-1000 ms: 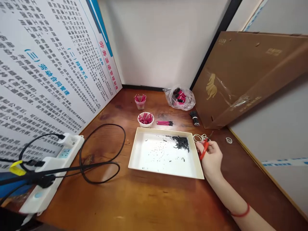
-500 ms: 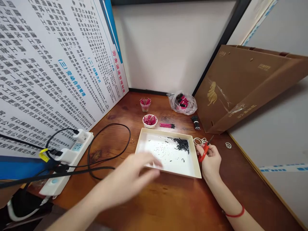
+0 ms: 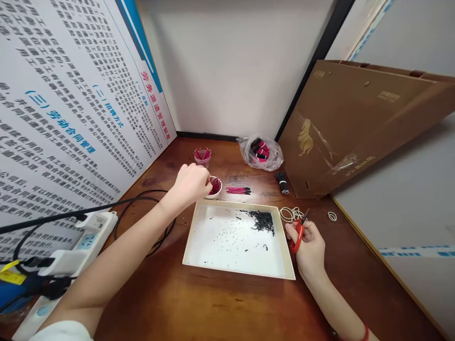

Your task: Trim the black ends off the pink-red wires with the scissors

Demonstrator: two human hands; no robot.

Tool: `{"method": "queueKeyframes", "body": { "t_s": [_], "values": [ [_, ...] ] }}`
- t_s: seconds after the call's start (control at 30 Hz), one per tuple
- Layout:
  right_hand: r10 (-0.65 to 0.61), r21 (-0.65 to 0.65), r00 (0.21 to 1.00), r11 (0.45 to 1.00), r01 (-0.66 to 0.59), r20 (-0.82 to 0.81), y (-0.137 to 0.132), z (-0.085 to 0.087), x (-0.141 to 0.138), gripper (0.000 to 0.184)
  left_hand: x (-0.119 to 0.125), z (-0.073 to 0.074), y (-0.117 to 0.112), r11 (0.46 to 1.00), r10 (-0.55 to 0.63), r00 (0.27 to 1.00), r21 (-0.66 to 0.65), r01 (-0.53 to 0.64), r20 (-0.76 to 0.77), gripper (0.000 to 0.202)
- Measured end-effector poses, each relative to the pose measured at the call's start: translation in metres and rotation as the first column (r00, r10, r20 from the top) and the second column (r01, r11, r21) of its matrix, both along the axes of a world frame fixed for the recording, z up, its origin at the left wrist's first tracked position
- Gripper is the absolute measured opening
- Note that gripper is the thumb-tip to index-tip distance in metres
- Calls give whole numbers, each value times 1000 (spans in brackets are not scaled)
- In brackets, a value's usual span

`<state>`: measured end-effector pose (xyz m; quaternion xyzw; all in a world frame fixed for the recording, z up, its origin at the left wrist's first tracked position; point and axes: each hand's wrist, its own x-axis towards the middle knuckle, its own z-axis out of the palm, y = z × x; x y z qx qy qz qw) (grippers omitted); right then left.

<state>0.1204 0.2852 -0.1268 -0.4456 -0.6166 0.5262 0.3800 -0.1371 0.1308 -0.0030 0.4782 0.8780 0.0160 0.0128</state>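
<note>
The right hand [image 3: 310, 248] pinches small red-handled scissors [image 3: 297, 238] between thumb and fingers, blades up, beside the right edge of the white tray [image 3: 231, 270]; they look light and stiff, best held by the handles. The left hand [image 3: 192, 183] curls over a small white bowl [image 3: 215, 189] of pink-sleeved wires [image 3: 214, 187], just past the tray's far edge. Its fingertips are hidden, so any pinch cannot be told. The wires look light and springy, easiest taken by their sleeves. Black clippings [image 3: 262, 221] lie in the tray.

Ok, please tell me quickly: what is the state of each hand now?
Left hand: curled at the white bowl; cannot tell if it holds anything.
Right hand: closed, holding red scissors.
</note>
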Motion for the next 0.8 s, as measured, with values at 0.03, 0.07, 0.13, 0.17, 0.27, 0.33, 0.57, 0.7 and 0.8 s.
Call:
{"method": "queueKeyframes", "body": {
  "t_s": [0.03, 0.07, 0.13, 0.17, 0.27, 0.33, 0.57, 0.7, 0.8],
  "values": [
    [-4, -3, 1000, 1000, 4, 3, -1, 1, 0, 44, 2, 1, 2, 1000, -7, 1000, -17, 7, -9, 35],
    [-7, -4, 1000, 1000, 7, 5, -1, 2, -1, 44, 4, 2, 4, 999, -16, 1000, -32, 15, -19, 37],
    [-13, 0, 1000, 1000, 13, 9, -2, 3, -1, 43, 6, 3, 5, 998, -31, 999, -61, 29, -36, 34],
    [-15, 3, 1000, 1000, 15, 10, -2, 4, -2, 42, 6, 3, 5, 997, -32, 998, -72, 28, -45, 31],
    [-16, 15, 1000, 1000, 16, 16, -3, 4, -2, 41, 5, 3, 4, 996, -16, 998, -92, 10, -65, 31],
    [-13, 21, 1000, 1000, 13, 21, -3, 5, -2, 40, 2, 2, 3, 995, -9, 998, -95, 3, -66, 31],
    [-8, 24, 1000, 1000, 7, 25, -5, 6, -2, 35, -5, 0, -1, 991, -42, 998, -132, 35, -49, 36],
    [-4, 18, 1000, 1000, 4, 20, -5, 7, -2, 38, -6, -1, -3, 988, -99, 995, -116, 97, -12, 29],
    [3, 13, 1000, 1000, -3, 17, -5, 6, -2, 39, -10, -1, -1, 990, -104, 994, -98, 105, 18, 26]
  ]
}}
